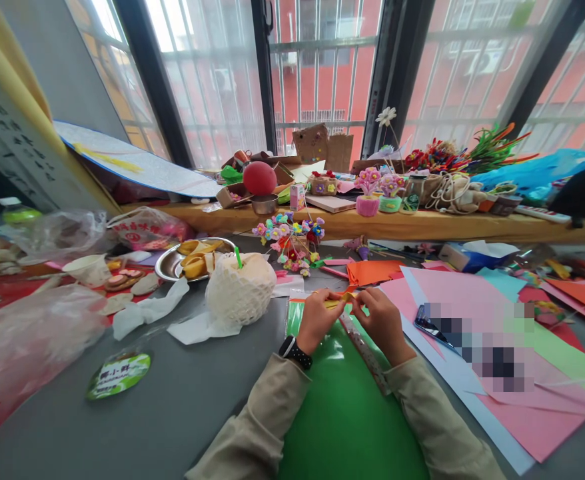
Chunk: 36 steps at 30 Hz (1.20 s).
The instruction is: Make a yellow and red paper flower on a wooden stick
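My left hand [321, 321], with a dark watch on its wrist, pinches one end of a small yellow-orange strip [341, 300], apparently paper. The fingers of my right hand [381, 325] are closed on the strip's other end. Both hands are close together above a glossy green sheet [342, 413]. A narrow patterned strip [365, 353], like a ruler, lies slanting on the sheet under my right forearm. Orange paper [372, 272] lies just beyond my fingers.
Left of my hands stands a coconut [240, 290] in white netting with a green straw. Behind it is a metal bowl [165, 267] holding banana peel. Coloured paper [532, 427] and a partly blurred phone [430, 323] lie right. Craft flowers [290, 233] stand ahead, before the cluttered sill [317, 230].
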{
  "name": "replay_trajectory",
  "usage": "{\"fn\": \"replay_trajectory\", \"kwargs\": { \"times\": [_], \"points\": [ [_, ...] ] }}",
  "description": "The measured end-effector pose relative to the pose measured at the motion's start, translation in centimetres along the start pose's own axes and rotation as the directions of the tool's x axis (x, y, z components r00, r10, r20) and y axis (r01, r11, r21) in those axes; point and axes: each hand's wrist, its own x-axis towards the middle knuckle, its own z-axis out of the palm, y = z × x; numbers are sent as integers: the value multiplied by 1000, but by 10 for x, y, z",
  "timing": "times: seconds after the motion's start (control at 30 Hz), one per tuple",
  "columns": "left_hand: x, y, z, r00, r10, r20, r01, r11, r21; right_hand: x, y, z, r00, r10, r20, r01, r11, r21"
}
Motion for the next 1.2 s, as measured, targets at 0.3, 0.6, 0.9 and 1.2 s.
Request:
{"fn": "replay_trajectory", "kwargs": {
  "times": [0.3, 0.6, 0.9, 1.2],
  "points": [
    [-2, 4, 1, 996, 36, -83, -37, 999, -9, 0, -2, 1, 987, -112, -120, 106, 993, -50],
    [-2, 7, -1, 983, 161, -85, -162, 987, 1, -2, -3, 1, 991, 45, -127, -32, 994, 105],
    [-5, 8, 1, 976, 196, -98, -191, 980, 59, -2, -4, 6, 994, 60, -95, -46, 989, 138],
    [-6, 9, 2, 978, 154, -142, -143, 986, 85, -3, -2, 9, 996, 70, -57, -52, 961, 271]
  ]
}}
